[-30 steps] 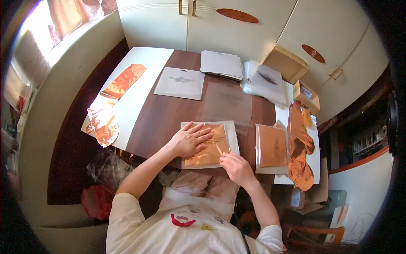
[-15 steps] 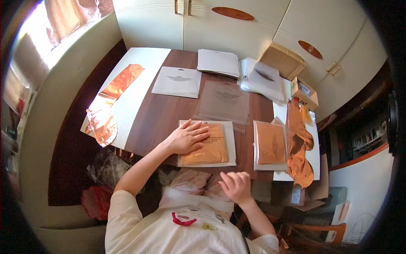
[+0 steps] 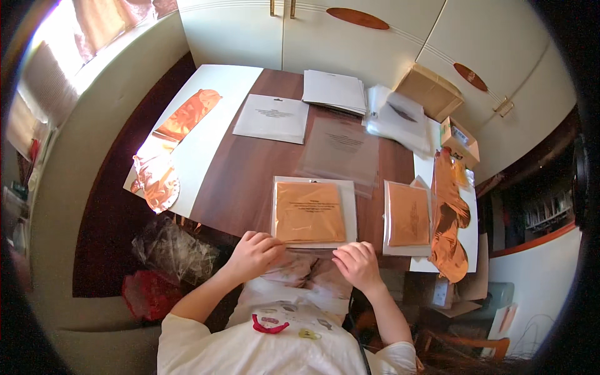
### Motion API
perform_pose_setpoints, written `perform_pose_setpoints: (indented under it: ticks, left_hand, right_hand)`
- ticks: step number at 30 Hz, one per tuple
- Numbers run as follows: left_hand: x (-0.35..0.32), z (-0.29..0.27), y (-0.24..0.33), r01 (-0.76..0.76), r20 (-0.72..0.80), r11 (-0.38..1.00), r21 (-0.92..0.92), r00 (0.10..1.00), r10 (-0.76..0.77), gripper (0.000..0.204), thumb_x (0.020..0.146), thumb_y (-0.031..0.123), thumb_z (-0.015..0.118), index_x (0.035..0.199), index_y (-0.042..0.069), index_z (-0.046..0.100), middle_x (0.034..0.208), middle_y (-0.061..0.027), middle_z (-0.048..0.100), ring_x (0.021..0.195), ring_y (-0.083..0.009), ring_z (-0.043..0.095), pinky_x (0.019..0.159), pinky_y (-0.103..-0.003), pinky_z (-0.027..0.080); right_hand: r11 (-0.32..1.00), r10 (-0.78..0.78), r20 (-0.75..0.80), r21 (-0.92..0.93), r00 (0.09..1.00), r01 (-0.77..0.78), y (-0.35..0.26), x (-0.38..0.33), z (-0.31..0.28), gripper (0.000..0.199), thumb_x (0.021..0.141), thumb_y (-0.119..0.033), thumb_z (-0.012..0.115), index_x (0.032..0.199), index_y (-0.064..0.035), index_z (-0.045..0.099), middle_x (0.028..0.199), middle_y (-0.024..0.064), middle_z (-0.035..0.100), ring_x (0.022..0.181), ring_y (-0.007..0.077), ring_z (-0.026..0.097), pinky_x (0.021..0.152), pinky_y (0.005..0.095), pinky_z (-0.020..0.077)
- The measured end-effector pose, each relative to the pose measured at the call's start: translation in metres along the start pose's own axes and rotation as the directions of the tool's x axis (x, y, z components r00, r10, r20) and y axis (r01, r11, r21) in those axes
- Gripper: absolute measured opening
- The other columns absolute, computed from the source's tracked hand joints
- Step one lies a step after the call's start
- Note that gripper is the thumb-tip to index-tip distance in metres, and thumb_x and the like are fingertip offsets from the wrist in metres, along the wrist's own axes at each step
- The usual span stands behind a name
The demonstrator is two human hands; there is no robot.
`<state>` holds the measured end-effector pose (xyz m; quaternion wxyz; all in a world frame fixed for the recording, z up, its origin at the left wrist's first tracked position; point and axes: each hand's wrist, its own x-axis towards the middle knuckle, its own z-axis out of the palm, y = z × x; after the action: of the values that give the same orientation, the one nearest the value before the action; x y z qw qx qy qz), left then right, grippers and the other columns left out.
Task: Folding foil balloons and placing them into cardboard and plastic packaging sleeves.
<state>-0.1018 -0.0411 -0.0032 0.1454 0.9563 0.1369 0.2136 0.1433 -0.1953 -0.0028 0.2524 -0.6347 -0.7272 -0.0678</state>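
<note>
Person's left grip (image 3: 257, 255) and right grip (image 3: 356, 264), fingers curled, whether clamped on film unclear, clear-sleeved orange foil pack (image 3: 310, 214) just beyond both, second foil pack (image 3: 409, 215) beyond right grip, rightward.

And here, right in front of me, the orange packet (image 3: 310, 215) carries a short block of black print, several centred lines on its clear front, far too small for me to read! Over to my right, the second orange packet (image 3: 409, 215) shows a similar dark block, its lines just as blurred, and further up the table, look, more tiny lines run across the white packet (image 3: 271, 120) and the clear bags (image 3: 342, 153) beside it, not one word legible anywhere.
</note>
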Motion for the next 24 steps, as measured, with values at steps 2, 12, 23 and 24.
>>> perform_pose_setpoints:
  ticks: [2,12,23,24]
  left_hand:
    - [-0.006,0.005,0.002,-0.049,-0.061,0.991,0.127,0.997,0.057,0.025,0.072,0.017,0.07,0.096,0.012,0.065,0.101,-0.0004,0.06,0.093,-0.0176,0.056,0.078,-0.034,0.041]
    - [-0.021,0.021,0.008,0.069,-0.217,0.997,0.034,0.974,-0.06,0.02,0.071,0.012,0.071,0.09,0.012,0.068,0.088,-0.0008,0.06,0.083,-0.0187,0.056,0.072,-0.034,0.042]
    - [0.007,0.014,-0.01,0.273,-0.231,0.96,0.059,0.94,-0.253,0.014,0.076,0.017,0.068,0.089,0.011,0.068,0.103,0.0002,0.065,0.091,-0.0216,0.055,0.077,-0.035,0.041]
    - [0.008,0.015,-0.014,0.287,-0.259,0.957,0.043,0.928,-0.267,0.014,0.076,0.018,0.068,0.088,0.01,0.068,0.102,0.0001,0.066,0.092,-0.0217,0.055,0.077,-0.035,0.041]
  right_hand:
    - [0.999,-0.006,0.028,-0.046,1.0,0.008,-0.004,-0.005,0.001,0.022,0.071,-0.02,0.071,0.09,-0.0107,0.064,0.091,-0.0002,0.059,0.089,0.0179,0.055,0.082,0.0357,0.0404]
    - [1.0,-0.006,0.023,0.001,1.0,0.006,-0.007,-0.013,0.001,0.03,0.072,-0.023,0.071,0.098,-0.009,0.065,0.102,0.0016,0.06,0.095,0.0201,0.055,0.084,0.0365,0.0412]
    - [0.998,0.046,0.062,0.041,0.997,-0.049,0.004,0.024,0.007,0.03,0.075,-0.02,0.07,0.101,-0.0072,0.063,0.104,0.0029,0.06,0.097,0.0214,0.055,0.084,0.036,0.0435]
    - [0.998,0.042,0.058,0.04,0.997,-0.044,0.005,0.026,0.008,0.03,0.075,-0.02,0.07,0.101,-0.0072,0.063,0.104,0.0029,0.06,0.097,0.0214,0.055,0.084,0.036,0.0435]
